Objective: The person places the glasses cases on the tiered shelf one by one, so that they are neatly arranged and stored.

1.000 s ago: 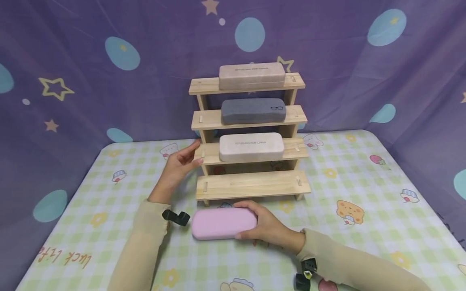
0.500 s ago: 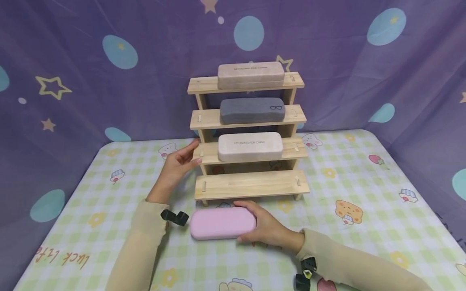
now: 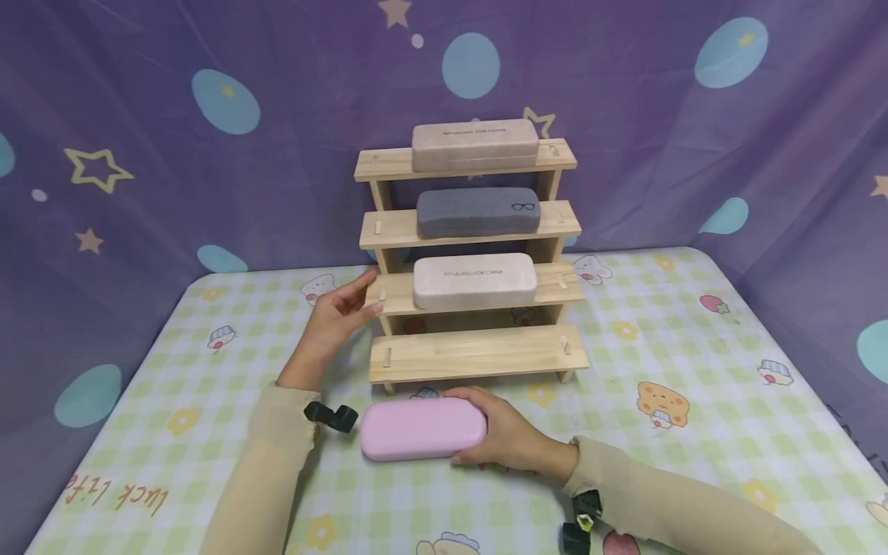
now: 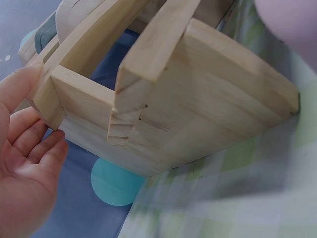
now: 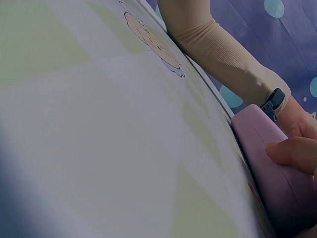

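A stepped wooden display rack point(image 3: 479, 354) stands on the table. My left hand point(image 3: 335, 317) grips the left end of its second board from the bottom. In the left wrist view the left thumb point(image 4: 22, 87) lies against that board's end, with the fingers below it. Flat on the cloth in front of the rack lies a pink glasses case point(image 3: 412, 429). My right hand point(image 3: 509, 439) holds its right end between thumb and fingers; the right wrist view shows the right thumb point(image 5: 292, 152) on the case's side.
On the rack's upper boards sit a beige case point(image 3: 475, 146), a blue-grey case point(image 3: 479, 213) with a glasses mark, and a white case point(image 3: 475, 281). A checked tablecloth point(image 3: 666, 339) covers the table. Behind hangs a purple curtain point(image 3: 312, 154).
The head view has shifted very slightly. Both hands keep their holds, and the pink glasses case and the rack stay where they were.
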A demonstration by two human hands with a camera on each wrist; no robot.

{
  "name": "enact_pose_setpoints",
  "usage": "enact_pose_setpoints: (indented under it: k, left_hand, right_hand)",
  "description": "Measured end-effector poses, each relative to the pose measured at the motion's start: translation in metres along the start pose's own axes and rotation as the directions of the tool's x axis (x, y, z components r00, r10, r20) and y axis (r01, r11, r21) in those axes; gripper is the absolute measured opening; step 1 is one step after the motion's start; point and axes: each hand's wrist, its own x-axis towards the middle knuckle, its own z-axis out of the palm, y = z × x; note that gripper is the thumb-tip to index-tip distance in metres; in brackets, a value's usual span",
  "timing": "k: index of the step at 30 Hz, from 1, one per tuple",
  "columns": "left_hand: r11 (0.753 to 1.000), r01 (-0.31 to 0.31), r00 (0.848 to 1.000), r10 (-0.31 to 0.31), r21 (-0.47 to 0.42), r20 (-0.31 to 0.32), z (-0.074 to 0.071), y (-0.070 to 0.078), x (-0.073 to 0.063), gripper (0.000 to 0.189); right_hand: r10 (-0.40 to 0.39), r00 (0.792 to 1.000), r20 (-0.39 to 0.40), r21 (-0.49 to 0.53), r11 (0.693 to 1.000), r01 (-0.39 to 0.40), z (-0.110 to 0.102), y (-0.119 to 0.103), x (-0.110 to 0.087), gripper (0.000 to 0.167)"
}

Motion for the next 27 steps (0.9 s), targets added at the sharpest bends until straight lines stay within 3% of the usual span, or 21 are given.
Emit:
enact_pose_setpoints:
  k: [16, 27]
  left_hand:
    - [1.000, -0.004, 1.000, 0.004, 0.005, 0.000, 0.001, 0.001, 0.001, 0.056]
    - [1.000, 0.010, 1.000, -0.010, 0.006, -0.009, 0.001, 0.002, 0.000, 0.056]
  right_hand:
    - [-0.002, 1.000, 0.002, -0.045, 0.999, 0.002, -0.011, 0.000, -0.007, 0.077]
    - [0.012, 0.999, -0.038, -0.074, 0.997, -0.014, -0.028, -0.012, -0.018, 0.080]
